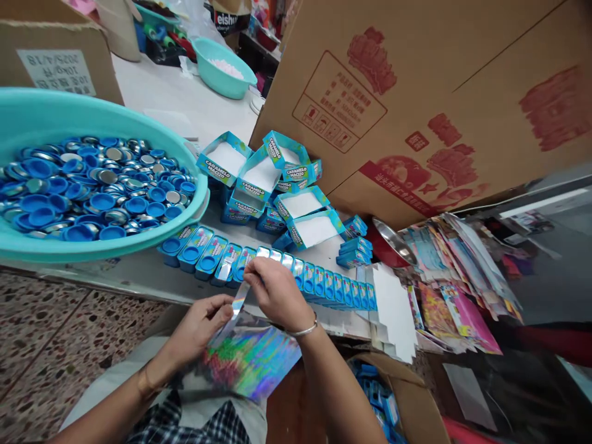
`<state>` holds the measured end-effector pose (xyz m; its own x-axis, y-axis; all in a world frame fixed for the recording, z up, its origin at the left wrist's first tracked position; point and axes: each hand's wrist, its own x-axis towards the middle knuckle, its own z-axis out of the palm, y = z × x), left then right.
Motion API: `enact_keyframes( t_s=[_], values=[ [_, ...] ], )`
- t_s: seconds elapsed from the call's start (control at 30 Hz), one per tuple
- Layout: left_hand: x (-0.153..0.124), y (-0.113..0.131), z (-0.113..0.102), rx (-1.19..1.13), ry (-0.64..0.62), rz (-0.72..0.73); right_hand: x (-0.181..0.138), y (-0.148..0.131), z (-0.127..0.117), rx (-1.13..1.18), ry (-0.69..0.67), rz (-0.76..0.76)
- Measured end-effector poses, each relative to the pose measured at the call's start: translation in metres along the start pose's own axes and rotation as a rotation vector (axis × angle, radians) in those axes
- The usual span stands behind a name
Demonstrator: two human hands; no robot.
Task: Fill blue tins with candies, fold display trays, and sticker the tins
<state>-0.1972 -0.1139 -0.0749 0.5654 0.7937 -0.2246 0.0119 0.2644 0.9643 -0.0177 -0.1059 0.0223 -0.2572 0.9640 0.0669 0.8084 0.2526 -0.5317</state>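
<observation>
My left hand (203, 320) pinches a narrow shiny holographic strip (239, 301) between thumb and fingers. At the strip's upper end, the fingers of my right hand (280, 293) are closed on it, just over a row of small blue boxes (210, 254). These boxes stand side by side along the table's front edge, each with a round blue recess on top. Silvery strips (228, 264) lie across some of them, and my right hand hides part of the row. Below both hands a rainbow-coloured holographic sheet (256, 364) rests over my lap.
A turquoise basin (198, 213) of blue and silver round caps stands at left. Behind the row are stacked display boxes (319, 228) with white insides. A large carton (416, 92) walls off the back right. White cards (393, 308) and an open carton (411, 401) are at right.
</observation>
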Motion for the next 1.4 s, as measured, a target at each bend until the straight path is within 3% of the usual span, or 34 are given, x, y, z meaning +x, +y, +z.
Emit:
enact_keyframes(
  t_s=[0.17,0.37,0.57,0.87,1.03,1.13,1.23,1.4],
  values=[
    [0.012,-0.002,0.016,-0.018,0.111,-0.089,0.014,0.011,0.006,-0.190,-0.044,-0.025],
    [0.021,-0.012,0.021,0.063,0.257,-0.070,0.023,0.021,0.018,-0.396,0.045,-0.004],
    [0.031,-0.027,0.023,0.068,0.379,-0.078,0.031,0.030,0.025,-0.309,0.013,0.041],
    [0.038,-0.038,0.018,0.105,0.343,-0.086,0.039,0.041,0.034,-0.097,0.179,0.045],
    [0.012,-0.025,0.003,0.061,0.247,-0.061,-0.007,0.016,0.033,0.043,0.448,0.002],
    [-0.006,-0.021,-0.005,-0.004,0.203,-0.074,-0.054,-0.002,0.050,0.116,0.374,0.072],
    [-0.017,-0.020,-0.007,-0.022,0.155,-0.124,-0.086,-0.012,0.084,0.050,0.267,0.152],
    [-0.021,-0.023,-0.004,0.134,0.185,-0.016,-0.098,-0.018,0.122,-0.094,0.391,0.162]
  ],
)
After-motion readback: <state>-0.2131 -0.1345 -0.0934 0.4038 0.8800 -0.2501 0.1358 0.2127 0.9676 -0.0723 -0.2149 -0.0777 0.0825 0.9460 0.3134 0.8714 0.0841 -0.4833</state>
